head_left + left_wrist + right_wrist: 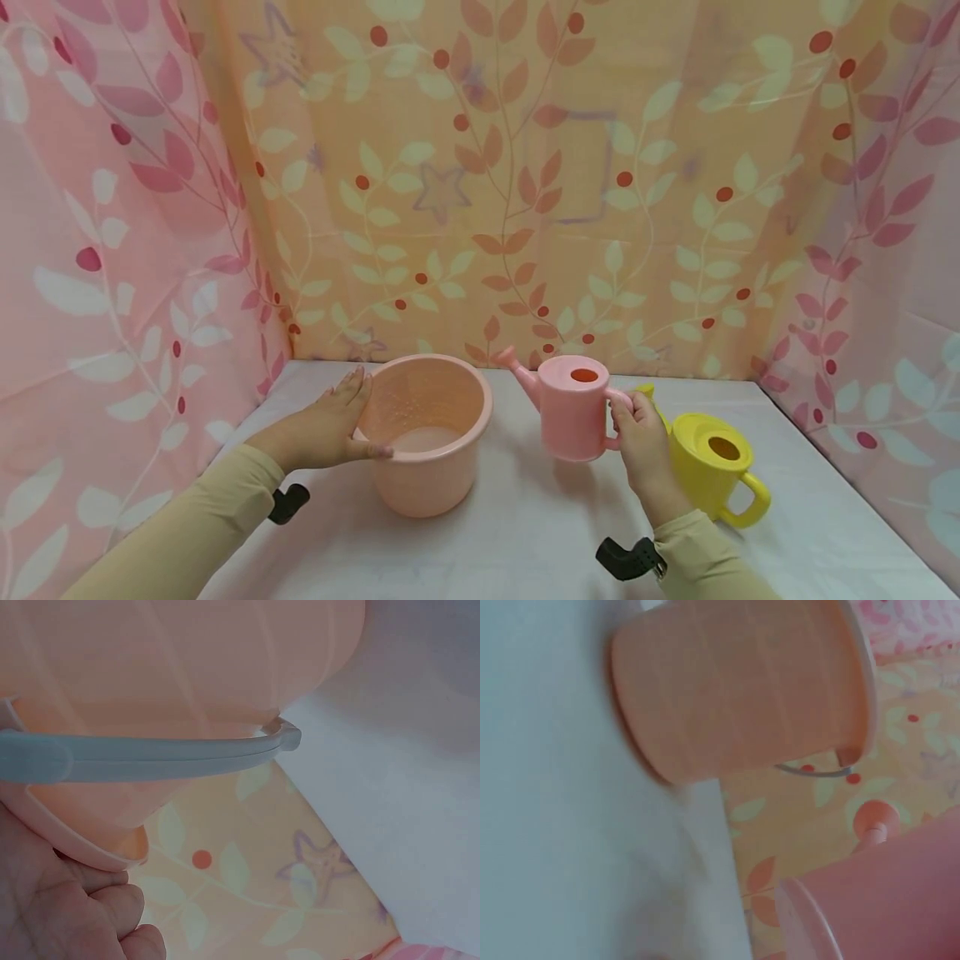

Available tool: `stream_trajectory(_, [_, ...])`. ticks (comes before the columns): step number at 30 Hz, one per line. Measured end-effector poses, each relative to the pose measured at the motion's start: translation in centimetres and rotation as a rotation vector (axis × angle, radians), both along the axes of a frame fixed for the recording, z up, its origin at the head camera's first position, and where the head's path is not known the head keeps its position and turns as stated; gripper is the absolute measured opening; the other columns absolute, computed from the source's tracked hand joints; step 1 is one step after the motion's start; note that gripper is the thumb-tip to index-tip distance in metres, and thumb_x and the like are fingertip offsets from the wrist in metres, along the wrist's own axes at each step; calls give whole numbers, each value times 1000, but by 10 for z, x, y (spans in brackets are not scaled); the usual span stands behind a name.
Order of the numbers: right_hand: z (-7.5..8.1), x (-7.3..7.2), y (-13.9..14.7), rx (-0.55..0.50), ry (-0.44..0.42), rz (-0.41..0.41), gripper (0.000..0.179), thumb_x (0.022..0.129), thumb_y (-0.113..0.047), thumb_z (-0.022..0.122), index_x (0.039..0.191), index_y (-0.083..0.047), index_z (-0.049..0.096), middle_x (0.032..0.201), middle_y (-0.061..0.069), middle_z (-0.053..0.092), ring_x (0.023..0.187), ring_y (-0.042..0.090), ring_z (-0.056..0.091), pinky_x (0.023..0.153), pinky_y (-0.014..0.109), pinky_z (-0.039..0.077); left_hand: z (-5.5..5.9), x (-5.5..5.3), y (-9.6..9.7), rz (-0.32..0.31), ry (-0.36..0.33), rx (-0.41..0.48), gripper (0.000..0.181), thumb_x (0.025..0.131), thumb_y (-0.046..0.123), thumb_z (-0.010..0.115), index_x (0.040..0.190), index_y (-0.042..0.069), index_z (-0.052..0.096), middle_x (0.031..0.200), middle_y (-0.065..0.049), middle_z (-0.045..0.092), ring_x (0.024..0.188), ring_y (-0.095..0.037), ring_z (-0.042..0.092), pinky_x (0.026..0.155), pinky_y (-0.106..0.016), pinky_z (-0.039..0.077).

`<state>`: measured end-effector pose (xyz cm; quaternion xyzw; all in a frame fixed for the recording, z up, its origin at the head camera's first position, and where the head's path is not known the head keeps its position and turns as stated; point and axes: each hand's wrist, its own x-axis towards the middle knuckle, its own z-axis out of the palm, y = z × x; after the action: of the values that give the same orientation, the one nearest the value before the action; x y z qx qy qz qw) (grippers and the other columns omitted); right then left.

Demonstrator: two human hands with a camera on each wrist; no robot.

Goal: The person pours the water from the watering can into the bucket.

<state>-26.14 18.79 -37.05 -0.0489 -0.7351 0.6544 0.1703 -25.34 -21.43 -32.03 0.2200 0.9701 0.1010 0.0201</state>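
Note:
A peach-pink bucket [426, 483] stands on the white table, left of the middle. My left hand [324, 425] rests against its left rim, fingers extended and thumb along the near edge. In the left wrist view, the fingers [112, 907] touch the rim, and a grey bail handle [150, 759] hangs down the bucket's side. My right hand [643, 442] grips the handle of a pink watering can [573, 417], which is held upright above the table with its spout towards the bucket. The can's base and spout show in the right wrist view.
A yellow watering can [708, 467] stands right behind my right hand, its handle to the right. The white table [495, 554] ends at a patterned orange backdrop [510, 208], with pink patterned cloth [112, 292] on both sides.

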Motion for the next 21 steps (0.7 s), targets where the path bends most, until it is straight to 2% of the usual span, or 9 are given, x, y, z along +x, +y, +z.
stream_trajectory(10, [-30,-5,-6,40,-92,13,33,97,-34,42,96,-1,42,80,10,39,77,23,41,61,34,53,-2,-1,0,-5,4,5,120,70,77,50,142,-10,10,149,-26,-1,137,-38,3,107,-56,11])
stream_trajectory(15, [-38,-5,-10,32,-95,19,31,98,-31,41,94,-1,42,78,8,38,77,23,41,61,37,52,-3,-3,0,-4,5,2,120,69,76,50,142,-10,10,150,-25,-1,138,-38,2,107,-56,11])
stream_trajectory(21, [-44,-3,-12,-3,-99,40,28,99,-26,39,95,1,42,79,8,38,76,23,40,59,36,50,-4,-3,-1,3,10,-2,121,68,78,49,142,-10,10,150,-25,-1,138,-38,3,107,-56,11])
